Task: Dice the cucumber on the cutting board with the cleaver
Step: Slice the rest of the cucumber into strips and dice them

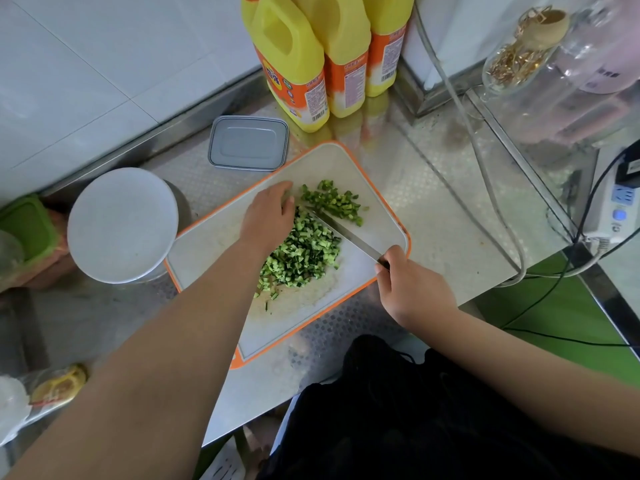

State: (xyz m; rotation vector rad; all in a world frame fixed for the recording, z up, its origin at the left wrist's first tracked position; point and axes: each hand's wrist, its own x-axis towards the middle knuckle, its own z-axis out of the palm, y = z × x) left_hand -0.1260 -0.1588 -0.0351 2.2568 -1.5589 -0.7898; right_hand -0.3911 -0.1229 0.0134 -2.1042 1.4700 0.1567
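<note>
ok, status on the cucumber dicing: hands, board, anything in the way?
Right hand grips cleaver handle, blade between two diced cucumber heaps. Left hand flat by the blade tip. Cutting board otherwise unobstructed; grey lid just off its far edge.

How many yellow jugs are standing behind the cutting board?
3 yellow jugs: one in front at left, one in the middle, one at right. More may be hidden behind them.

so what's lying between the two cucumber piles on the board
In the head view, the cleaver blade lies between the far pile and near pile.
</note>
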